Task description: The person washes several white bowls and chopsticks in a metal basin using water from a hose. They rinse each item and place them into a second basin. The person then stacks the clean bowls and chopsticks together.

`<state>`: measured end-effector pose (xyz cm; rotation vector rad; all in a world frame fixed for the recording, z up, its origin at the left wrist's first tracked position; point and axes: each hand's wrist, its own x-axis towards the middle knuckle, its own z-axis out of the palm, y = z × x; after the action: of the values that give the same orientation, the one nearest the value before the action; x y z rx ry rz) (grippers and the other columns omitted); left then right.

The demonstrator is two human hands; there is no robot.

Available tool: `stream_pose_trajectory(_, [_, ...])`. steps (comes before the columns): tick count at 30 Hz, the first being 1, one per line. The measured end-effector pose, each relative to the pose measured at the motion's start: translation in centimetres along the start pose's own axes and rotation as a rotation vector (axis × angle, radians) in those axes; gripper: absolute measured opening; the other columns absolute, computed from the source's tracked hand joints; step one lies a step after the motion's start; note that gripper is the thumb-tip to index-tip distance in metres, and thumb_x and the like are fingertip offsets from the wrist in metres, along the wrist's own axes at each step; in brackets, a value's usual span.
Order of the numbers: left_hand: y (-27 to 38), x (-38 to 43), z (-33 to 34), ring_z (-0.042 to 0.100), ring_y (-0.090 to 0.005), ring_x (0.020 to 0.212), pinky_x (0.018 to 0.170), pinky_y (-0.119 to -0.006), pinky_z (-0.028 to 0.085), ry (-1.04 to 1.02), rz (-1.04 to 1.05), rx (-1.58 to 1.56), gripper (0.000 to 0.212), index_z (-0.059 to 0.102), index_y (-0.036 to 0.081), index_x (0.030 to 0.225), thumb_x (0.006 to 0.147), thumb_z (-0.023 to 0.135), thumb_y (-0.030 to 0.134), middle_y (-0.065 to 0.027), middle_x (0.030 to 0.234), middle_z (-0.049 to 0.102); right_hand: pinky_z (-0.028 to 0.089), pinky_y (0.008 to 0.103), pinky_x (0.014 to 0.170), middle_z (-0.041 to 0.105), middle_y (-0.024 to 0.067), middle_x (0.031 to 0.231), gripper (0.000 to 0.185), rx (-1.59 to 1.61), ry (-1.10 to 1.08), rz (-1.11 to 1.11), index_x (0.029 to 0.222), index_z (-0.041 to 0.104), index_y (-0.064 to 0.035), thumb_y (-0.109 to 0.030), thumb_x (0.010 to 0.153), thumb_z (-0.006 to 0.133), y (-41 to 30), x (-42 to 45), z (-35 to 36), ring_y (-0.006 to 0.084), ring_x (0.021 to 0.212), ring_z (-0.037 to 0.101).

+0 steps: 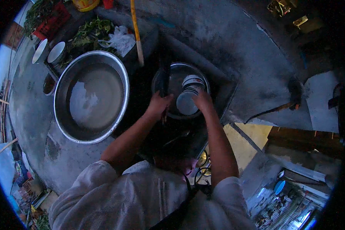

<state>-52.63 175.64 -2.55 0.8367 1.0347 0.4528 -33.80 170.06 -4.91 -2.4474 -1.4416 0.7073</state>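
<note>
In the dark sink (233, 92) in front of me sits a round metal basin (180, 65) with stacked bowls (187, 102) in it. My right hand (203, 99) grips the stack at its right edge, where another bowl with a red pattern (193, 81) lies just above. My left hand (160, 105) is at the basin's left rim, its fingers curled; thin dark sticks, perhaps chopsticks, show below it, and shadow hides whether it grips them. Left of the sink stands a large metal basin (126, 83) holding cloudy water.
Two white bowls (40, 51) (56, 52), leafy greens (93, 31), a plastic bag (120, 39) and a red crate (52, 21) lie at the upper left. A yellow-topped stick (136, 31) leans behind the sink. A curved dark tool (268, 110) is at the right.
</note>
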Motion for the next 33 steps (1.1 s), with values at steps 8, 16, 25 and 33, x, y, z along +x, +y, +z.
stream_pose_trajectory(8, [8.5,-11.9,-1.5,0.040,-0.0113,0.042,0.039,-0.023,0.030,0.072,-0.103,-0.013,0.014,0.043,0.009,0.069,0.075,0.053,0.016,0.0001,0.053,0.043,0.047,0.0365,0.066,0.056,0.0159,0.092,0.020,-0.323,-0.136,0.423,0.084,0.059,-0.0047,-0.020,0.072,0.053,2.0,0.5,5.3,0.0277,0.082,0.056])
stream_pose_trajectory(16, [11.8,-14.8,-3.0,0.039,-0.0105,0.044,0.040,-0.022,0.030,-0.142,0.041,-0.287,0.015,0.042,0.007,0.075,0.075,0.054,0.016,-0.0003,0.055,0.040,0.048,0.0329,0.055,0.055,0.0169,0.091,0.026,0.198,-0.216,0.457,0.090,0.053,0.0028,-0.017,0.073,0.051,3.7,4.3,11.0,0.0259,0.073,0.058])
stream_pose_trajectory(25, [12.8,-15.7,-5.5,0.036,-0.0101,0.045,0.040,-0.021,0.029,-0.062,-0.015,-0.289,0.015,0.043,0.007,0.078,0.074,0.054,0.016,-0.0012,0.056,0.038,0.047,0.0321,0.058,0.050,0.0149,0.099,0.040,1.746,-0.368,0.705,0.110,0.038,0.0004,-0.014,0.074,0.050,-2.0,1.9,13.1,0.0273,0.079,0.055])
stream_pose_trajectory(33, [14.2,-16.0,-6.0,0.037,-0.0097,0.045,0.040,-0.022,0.030,-0.068,0.020,-0.203,0.016,0.044,0.005,0.078,0.073,0.055,0.016,-0.0006,0.056,0.039,0.047,0.0326,0.061,0.050,0.0131,0.097,0.038,0.503,0.016,0.356,0.107,0.041,-0.0016,-0.013,0.072,0.052,1.9,5.0,16.2,0.0262,0.081,0.054])
